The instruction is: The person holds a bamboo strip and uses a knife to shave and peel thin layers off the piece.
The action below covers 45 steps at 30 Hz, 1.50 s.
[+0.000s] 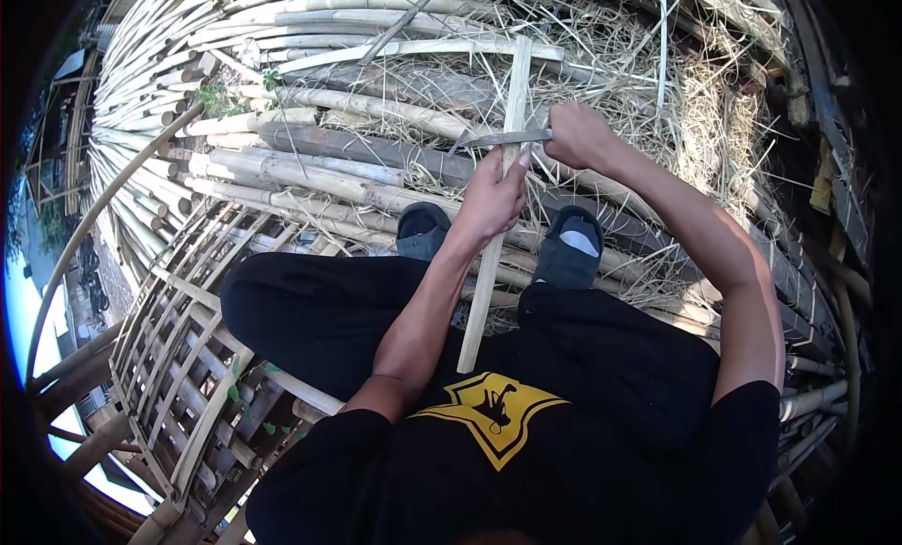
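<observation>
Strip [484, 305] gripped by left hand [495, 199] | knife [512, 137], crossing strip, clenched in right hand [580, 137]

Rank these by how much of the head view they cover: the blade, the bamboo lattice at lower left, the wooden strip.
1. Bamboo lattice, clearly largest
2. Wooden strip
3. Blade, counting only what shows

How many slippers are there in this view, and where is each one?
2. One dark slipper is left of the pale bamboo strip, on the left foot; the other slipper is right of it, on the right foot. Others could be hidden.
</observation>
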{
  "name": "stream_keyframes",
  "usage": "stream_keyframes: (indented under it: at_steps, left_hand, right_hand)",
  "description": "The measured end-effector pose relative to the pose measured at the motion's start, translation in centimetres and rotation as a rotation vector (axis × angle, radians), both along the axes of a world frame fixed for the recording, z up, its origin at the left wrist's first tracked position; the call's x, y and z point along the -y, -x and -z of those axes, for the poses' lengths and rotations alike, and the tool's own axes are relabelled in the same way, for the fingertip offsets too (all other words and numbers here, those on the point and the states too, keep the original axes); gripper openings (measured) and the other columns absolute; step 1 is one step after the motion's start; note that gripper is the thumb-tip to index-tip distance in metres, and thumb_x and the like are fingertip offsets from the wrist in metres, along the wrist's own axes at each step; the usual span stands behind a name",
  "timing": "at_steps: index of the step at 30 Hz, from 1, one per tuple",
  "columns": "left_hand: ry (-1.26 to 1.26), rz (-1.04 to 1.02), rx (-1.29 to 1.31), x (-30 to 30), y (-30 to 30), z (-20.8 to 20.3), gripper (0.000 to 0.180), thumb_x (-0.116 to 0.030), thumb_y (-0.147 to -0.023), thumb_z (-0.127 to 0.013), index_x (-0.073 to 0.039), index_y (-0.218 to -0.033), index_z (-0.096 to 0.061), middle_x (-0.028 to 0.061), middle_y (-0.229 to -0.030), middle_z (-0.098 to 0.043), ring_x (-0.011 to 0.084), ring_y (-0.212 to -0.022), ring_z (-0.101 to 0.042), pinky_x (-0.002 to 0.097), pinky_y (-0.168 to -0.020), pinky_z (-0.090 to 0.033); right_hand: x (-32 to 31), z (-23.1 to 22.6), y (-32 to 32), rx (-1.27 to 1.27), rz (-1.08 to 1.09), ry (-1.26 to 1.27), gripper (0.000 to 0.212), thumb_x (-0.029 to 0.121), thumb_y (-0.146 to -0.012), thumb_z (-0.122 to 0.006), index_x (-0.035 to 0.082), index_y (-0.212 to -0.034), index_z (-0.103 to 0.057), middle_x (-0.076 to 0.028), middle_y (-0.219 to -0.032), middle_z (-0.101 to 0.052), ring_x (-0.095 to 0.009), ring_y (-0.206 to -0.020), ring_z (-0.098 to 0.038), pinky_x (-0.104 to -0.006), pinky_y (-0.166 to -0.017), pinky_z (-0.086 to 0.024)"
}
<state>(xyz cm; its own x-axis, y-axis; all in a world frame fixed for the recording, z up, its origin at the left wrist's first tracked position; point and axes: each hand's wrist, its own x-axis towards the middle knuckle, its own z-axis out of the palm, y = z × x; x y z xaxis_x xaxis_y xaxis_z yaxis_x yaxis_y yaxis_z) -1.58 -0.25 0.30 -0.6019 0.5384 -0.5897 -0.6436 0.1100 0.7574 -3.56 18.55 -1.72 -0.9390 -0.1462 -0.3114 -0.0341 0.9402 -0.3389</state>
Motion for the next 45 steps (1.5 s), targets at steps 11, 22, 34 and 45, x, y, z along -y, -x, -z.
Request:
stream_keyframes:
  at_steps: [11,22,34,45]
  left_hand:
    - [-0.155,0.062,0.069,0.4,-0.6,-3.0,0.011,-0.021,-0.1,-0.047,-0.012,-0.103,-0.042,-0.0068,-0.055,-0.027,0.0012,-0.035,-0.023,0.0192,-0.03,-0.016]
    - [-0.099,-0.008,-0.077,0.4,0.9,-1.4,0.023,-0.03,-0.102,-0.04,-0.008,-0.098,-0.046,-0.0058,-0.052,-0.028,0.0027,-0.034,-0.023,0.0194,-0.029,-0.018]
    - [0.067,0.003,-0.202,0.1,0.9,-0.2,0.019,-0.027,-0.1,-0.046,-0.009,-0.094,-0.046,-0.0071,-0.052,-0.034,0.0027,-0.039,-0.029,0.0213,-0.035,-0.022]
    - [-0.024,0.041,-0.119,0.6,0.0,-2.1,0.022,-0.03,-0.102,-0.039,-0.009,-0.095,-0.043,-0.0078,-0.053,-0.027,0.001,-0.035,-0.023,0.0194,-0.03,-0.016]
  right_hand:
    - [-22.0,-1.4,5.3,-0.273,0.682,-0.253,0.037,0.027,-0.08,-0.05,-0.006,-0.083,-0.066,-0.028,-0.084,-0.066,-0.04,-0.085,-0.066,-0.0465,-0.076,-0.051]
    - [-2.3,-4.0,1.4,0.003,0.33,0.122,0.037,0.029,-0.08,-0.058,-0.007,-0.078,-0.065,-0.026,-0.075,-0.065,-0.039,-0.072,-0.065,-0.0446,-0.073,-0.052]
    - [-3.1,-0.3,3.1,-0.086,0.069,-0.108,0.025,0.016,-0.071,-0.056,-0.007,-0.073,-0.064,-0.028,-0.081,-0.065,-0.041,-0.078,-0.066,-0.0463,-0.069,-0.054]
    - [-15.1,-2.6,4.3,-0.19,0.695,0.022,0.042,0.032,-0.081,-0.053,-0.009,-0.082,-0.063,-0.03,-0.083,-0.064,-0.044,-0.08,-0.063,-0.047,-0.075,-0.049]
